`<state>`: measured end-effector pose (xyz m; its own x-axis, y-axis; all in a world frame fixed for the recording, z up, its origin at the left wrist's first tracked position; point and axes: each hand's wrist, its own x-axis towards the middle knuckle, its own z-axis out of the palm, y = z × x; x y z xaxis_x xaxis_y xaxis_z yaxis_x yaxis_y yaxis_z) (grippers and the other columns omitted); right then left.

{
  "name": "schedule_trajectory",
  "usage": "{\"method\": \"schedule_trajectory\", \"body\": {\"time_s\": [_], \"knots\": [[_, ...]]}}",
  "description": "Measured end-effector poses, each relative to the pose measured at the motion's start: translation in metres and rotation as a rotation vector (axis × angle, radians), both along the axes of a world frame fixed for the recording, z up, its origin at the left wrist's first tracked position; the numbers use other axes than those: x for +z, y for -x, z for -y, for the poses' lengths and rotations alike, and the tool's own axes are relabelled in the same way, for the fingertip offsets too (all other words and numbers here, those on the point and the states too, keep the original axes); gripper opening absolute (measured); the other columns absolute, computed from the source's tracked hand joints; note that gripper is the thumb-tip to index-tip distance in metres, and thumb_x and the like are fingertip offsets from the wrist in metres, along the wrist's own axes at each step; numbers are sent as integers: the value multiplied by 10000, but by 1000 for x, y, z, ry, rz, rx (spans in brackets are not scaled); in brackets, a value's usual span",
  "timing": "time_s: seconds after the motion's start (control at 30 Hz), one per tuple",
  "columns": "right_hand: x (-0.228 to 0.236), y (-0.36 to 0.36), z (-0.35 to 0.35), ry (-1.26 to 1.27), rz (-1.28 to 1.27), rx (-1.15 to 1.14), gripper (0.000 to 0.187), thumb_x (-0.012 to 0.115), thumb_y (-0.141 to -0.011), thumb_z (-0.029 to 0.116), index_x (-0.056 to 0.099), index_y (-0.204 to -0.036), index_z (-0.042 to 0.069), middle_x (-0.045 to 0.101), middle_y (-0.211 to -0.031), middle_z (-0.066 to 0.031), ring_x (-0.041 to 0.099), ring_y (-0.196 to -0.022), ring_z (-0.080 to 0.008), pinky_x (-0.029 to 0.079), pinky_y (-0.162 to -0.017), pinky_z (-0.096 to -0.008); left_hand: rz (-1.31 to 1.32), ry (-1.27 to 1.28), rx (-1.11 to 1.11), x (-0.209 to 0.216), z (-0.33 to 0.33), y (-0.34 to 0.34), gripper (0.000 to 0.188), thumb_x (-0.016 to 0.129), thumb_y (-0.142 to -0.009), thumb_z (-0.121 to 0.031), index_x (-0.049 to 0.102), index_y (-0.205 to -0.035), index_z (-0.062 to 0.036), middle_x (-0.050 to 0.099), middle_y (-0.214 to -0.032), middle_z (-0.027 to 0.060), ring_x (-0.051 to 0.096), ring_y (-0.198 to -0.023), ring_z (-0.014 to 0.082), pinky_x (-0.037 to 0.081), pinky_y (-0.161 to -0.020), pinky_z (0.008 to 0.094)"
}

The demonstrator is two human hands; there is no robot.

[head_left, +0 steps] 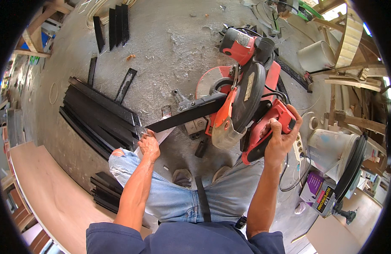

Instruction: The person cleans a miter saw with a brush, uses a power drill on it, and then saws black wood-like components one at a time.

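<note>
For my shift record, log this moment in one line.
left hand: holds black strip; right hand: grips red handle; strip: reaches saw; stacked strips: left side

On the floor (170,55), the saw (249,84) stands right of the strip pile (98,115); toward the floor's right edge, a box (317,192) sits before the nearer bucket (329,146); a board (55,199) lies toward the near left corner.
</note>
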<state>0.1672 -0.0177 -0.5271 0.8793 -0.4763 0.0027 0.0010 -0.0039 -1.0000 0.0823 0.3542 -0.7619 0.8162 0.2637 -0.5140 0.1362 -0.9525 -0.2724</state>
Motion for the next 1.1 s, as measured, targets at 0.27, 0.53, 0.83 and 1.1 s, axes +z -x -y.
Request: {"method": "schedule_trajectory", "body": {"time_s": [0.27,0.53,0.83,1.1], "knots": [[-1,2,3,-9,4,4,449,588,-922,3,408,-1329,68,587,-785,-58,553,-536,-102,480,-490,-236,-345,151,94,28,8,4,743,770,-707,-117,403,-1324,74,642,-1209,233,659,-1110,358,549,-930,440],[-2,1,-1,-21,12,18,450,566,-915,-11,409,-1329,69,585,-780,-58,554,-535,-101,479,-488,-235,-406,208,-171,39,20,9,447,787,-718,-164,598,-1094,-10,710,-1048,162,706,-985,337,568,-855,453],[1,2,-3,-6,-33,-3,458,566,-904,-8,410,-1331,50,571,-748,-54,539,-519,-110,468,-482,-244,323,1936,267,264,101,-51,201,641,-921,-134,682,-1011,40,694,-891,134,656,-798,227,524,-730,318],[-5,10,-2,66,-30,-39,479,555,-893,-30,408,-1343,41,566,-755,-62,531,-519,-115,480,-482,-252,-130,2839,-224,331,135,-95,329,648,-915,-265,622,-1118,-8,625,-1132,251,613,-976,366,449,-842,446]]}}
